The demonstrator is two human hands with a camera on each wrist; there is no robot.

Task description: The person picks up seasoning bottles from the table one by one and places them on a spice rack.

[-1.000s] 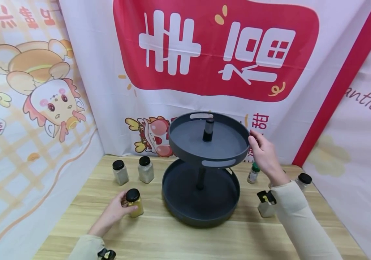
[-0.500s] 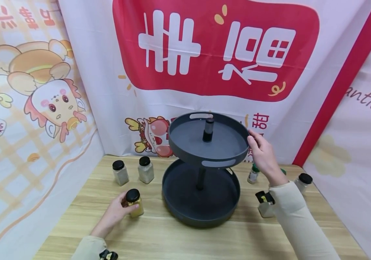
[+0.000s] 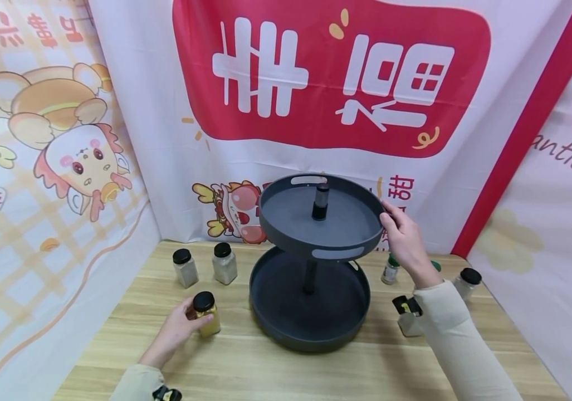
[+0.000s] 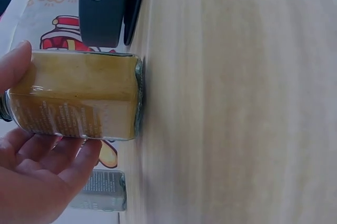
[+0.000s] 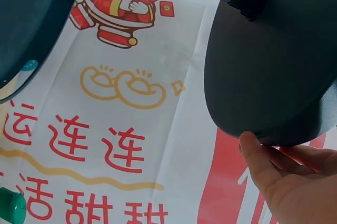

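My left hand (image 3: pixel 172 329) grips a square glass spice jar (image 3: pixel 209 326) with a black lid and yellow-brown powder inside. In the left wrist view the thumb lies on one side of the jar (image 4: pixel 73 87) and the fingers (image 4: pixel 79 163) on the other, its base right at the tabletop. A dark grey two-tier round tray (image 3: pixel 286 220) stands upright at the middle of the table. At the right rim of its upper tier, my right hand (image 3: pixel 406 245) pinches the edge between thumb and fingers. From the right wrist, the upper tier's underside (image 5: pixel 268 71) shows above the fingertips.
Two black-lidded jars of pale powder, one at far left (image 3: pixel 186 271) and one beside it (image 3: pixel 224 266), stand behind my left hand. Right of the tray are a green-capped bottle (image 3: pixel 389 273), a black-lidded jar (image 3: pixel 466 284) and another jar (image 3: pixel 408 326) partly behind my right sleeve. Printed cloth hangs behind.
Both hands keep their holds, and the jar and the two-tier tray stay in place. Only the right wrist and forearm have shifted slightly left.
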